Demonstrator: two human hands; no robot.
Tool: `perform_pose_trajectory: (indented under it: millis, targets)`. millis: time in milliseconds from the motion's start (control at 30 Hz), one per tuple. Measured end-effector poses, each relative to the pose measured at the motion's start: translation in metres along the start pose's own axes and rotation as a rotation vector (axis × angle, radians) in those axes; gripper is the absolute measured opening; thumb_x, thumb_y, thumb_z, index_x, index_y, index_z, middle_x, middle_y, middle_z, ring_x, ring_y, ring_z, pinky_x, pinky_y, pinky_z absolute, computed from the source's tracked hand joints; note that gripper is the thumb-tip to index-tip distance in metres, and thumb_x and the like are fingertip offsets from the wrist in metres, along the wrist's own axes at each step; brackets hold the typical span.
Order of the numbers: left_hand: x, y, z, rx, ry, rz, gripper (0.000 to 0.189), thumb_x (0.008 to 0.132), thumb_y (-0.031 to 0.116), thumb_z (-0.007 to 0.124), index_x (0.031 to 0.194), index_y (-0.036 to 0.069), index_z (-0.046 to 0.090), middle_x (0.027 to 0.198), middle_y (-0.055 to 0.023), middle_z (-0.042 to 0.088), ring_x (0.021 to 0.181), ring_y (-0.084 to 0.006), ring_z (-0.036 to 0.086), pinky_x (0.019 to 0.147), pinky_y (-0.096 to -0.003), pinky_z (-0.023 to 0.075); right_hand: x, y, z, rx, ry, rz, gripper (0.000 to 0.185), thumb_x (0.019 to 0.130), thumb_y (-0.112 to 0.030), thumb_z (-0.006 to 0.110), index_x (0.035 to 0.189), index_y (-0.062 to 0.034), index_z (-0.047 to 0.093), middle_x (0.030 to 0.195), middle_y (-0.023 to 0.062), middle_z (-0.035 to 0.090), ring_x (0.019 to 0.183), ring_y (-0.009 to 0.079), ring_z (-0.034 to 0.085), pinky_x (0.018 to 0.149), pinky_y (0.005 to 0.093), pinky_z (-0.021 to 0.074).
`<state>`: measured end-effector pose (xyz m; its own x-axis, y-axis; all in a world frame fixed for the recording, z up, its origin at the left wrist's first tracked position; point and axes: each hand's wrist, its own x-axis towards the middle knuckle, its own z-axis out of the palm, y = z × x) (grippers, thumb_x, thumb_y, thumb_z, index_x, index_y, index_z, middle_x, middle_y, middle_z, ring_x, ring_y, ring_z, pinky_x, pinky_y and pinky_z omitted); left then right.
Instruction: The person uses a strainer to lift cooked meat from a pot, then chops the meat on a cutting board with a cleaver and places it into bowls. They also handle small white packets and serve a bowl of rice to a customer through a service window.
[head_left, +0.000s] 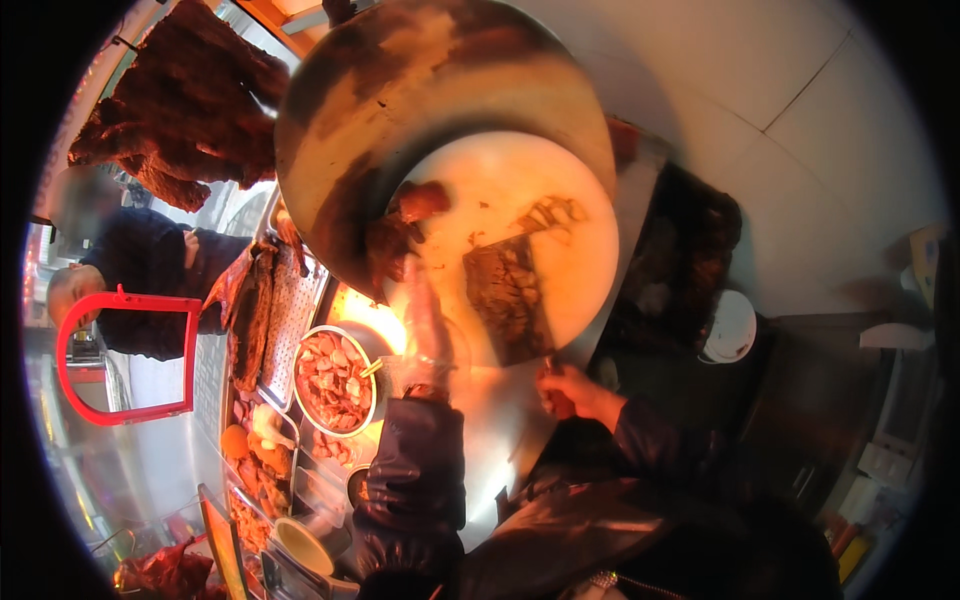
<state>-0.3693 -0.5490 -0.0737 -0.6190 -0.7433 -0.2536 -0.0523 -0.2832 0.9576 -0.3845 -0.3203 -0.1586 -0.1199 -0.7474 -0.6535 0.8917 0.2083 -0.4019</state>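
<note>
My right hand (571, 391) grips the handle of a broad cleaver (514, 300), whose blade lies flat over the round white chopping board (457, 169) and has bits stuck on it. Sliced pieces of meat (551, 214) lie just past the blade's far end. My left hand (425, 315), which looks to be in a clear glove, stretches over the board's left edge. Its fingertips are at dark red roasted meat (394, 232); whether they hold it is unclear. A large round metal surface (442, 82) is behind the board.
Left of my left arm are a metal bowl of chopped meat (334, 382), a perforated tray (289, 322) and pans of cooked food (262, 457). Large roasted meat (187, 105) hangs at upper left. A person (161, 277) is beyond the glass. A white tub (729, 328) stands right.
</note>
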Motion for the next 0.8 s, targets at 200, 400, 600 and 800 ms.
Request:
perform_pose_trajectory:
  millis: [200, 400, 600, 800]
  targets:
    - [-0.068, 0.004, -0.042, -0.612, 0.057, -0.12, 0.063, 0.09, 0.056, 0.045, 0.136, 0.013, 0.042, 0.136, -0.0116, 0.045, 0.13, -0.0244, 0.035, 0.11, -0.0404, 0.0179, -0.023, -0.015, -0.028, -0.211, 0.068, -0.049, 0.034, 0.089, -0.038, 0.056, 0.107, -0.0088, 0.053, 0.086, 0.0088, 0.061, 0.068, 0.0172, 0.06, 0.06, 0.0305, 0.0483]
    - [-0.132, 0.007, -0.062, -0.94, 0.222, -0.186, 0.065, 0.075, 0.052, 0.07, 0.119, 0.008, 0.054, 0.126, -0.0135, 0.051, 0.119, -0.0297, 0.047, 0.099, -0.0439, 0.0405, -0.11, -0.058, -0.13, -0.401, 0.462, -0.213, 0.04, 0.091, -0.04, 0.054, 0.116, -0.0096, 0.05, 0.089, 0.0083, 0.061, 0.072, 0.0173, 0.063, 0.061, 0.0297, 0.049]
    - [-0.146, 0.051, -0.037, -0.963, -0.199, -0.079, 0.062, 0.084, 0.051, 0.06, 0.125, 0.006, 0.052, 0.129, -0.0153, 0.052, 0.12, -0.0287, 0.048, 0.099, -0.0445, 0.0416, -0.218, -0.027, -0.251, -0.362, 0.876, -0.331, 0.033, 0.091, -0.037, 0.052, 0.11, -0.0098, 0.054, 0.081, 0.0059, 0.06, 0.06, 0.014, 0.059, 0.05, 0.026, 0.0441]
    - [-0.144, 0.069, 0.048, -0.889, -0.411, -0.186, 0.062, 0.086, 0.048, 0.058, 0.129, 0.004, 0.049, 0.128, -0.0116, 0.052, 0.117, -0.0267, 0.047, 0.101, -0.0437, 0.0359, -0.303, 0.146, -0.287, 0.127, 1.07, -0.481, 0.026, 0.09, -0.031, 0.054, 0.098, -0.006, 0.053, 0.066, 0.0056, 0.056, 0.05, 0.0133, 0.055, 0.04, 0.0274, 0.041]
